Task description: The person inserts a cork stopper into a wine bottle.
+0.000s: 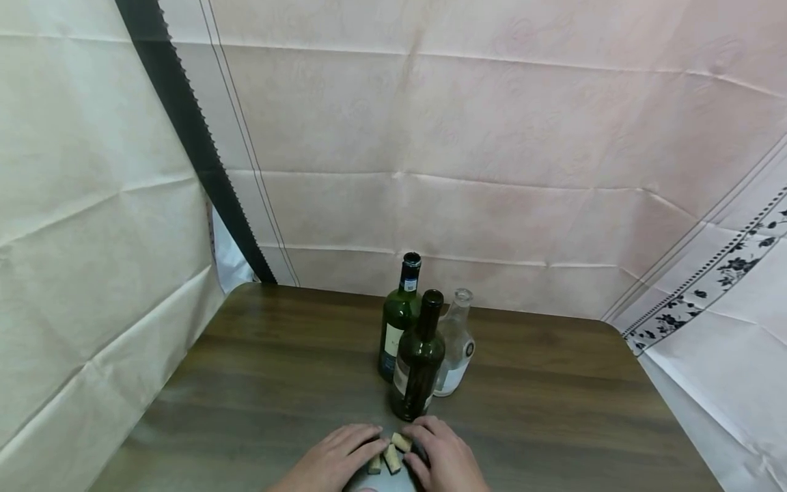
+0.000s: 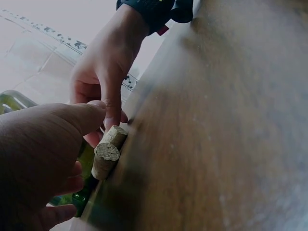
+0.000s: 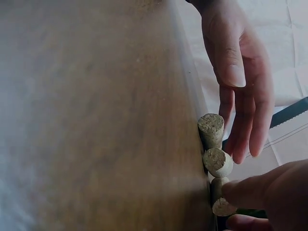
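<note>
Three wine corks lie close together on the table between the two hands: one cork [image 1: 402,442] by the right hand, a middle cork [image 1: 391,458], and another cork [image 1: 374,466] by the left fingers. The right hand [image 1: 447,456] has thumb and finger at the farthest cork [image 3: 219,188], appearing to pinch it. Loosely bent, the left hand [image 1: 337,456] stays beside the nearest cork [image 3: 211,130], with a gap between thumb and fingers in the right wrist view. Just beyond the hands stands a dark wine bottle [image 1: 420,362].
Behind the dark bottle are a green wine bottle [image 1: 399,316] and a clear glass bottle [image 1: 455,342], all upright and uncapped at the top. The wooden table [image 1: 258,383] has rounded far corners. Pale cloth sheets [image 1: 492,150] hang behind it and at both sides.
</note>
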Demonstrator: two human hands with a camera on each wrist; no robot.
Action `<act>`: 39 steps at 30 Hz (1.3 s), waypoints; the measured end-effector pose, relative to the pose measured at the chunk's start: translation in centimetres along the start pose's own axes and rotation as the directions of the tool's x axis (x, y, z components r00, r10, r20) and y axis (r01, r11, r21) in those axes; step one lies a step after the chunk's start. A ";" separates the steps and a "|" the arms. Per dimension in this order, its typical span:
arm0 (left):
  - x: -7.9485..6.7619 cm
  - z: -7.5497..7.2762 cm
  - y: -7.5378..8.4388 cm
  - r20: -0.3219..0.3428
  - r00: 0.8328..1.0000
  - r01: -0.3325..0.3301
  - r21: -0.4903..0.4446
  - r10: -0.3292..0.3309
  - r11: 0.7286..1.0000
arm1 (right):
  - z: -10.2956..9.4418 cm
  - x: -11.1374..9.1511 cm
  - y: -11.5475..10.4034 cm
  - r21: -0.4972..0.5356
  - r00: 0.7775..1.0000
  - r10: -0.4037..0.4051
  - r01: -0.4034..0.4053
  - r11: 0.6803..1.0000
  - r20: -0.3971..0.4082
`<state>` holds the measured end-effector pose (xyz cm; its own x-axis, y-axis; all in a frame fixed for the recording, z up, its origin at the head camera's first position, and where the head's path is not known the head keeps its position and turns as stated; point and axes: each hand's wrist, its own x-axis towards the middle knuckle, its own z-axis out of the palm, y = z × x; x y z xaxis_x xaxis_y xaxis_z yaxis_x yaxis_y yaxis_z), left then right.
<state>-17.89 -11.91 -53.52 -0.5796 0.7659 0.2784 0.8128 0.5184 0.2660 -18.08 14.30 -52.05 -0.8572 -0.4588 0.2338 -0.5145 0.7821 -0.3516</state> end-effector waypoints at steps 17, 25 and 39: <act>0.4 -0.1 0.0 -0.034 0.999 -0.019 -0.040 0.018 0.999 | -1.1 0.6 0.3 0.090 1.000 -0.019 0.019 0.996 -0.003; 1.0 -1.5 1.8 -0.208 0.951 0.105 -0.483 -0.230 0.869 | -3.4 -0.1 -1.0 0.223 0.998 -0.040 0.048 0.974 -0.040; 3.2 -3.9 3.0 0.217 0.927 0.177 -0.972 -0.307 -0.153 | -6.2 -0.9 -3.8 0.332 0.941 -0.213 0.295 0.896 -0.262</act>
<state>-17.53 -9.43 -48.21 -0.7737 0.6332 -0.0238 -0.2844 -0.3134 0.9060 -15.18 14.38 -45.29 -0.6914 -0.4883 0.5324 -0.7213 0.4253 -0.5466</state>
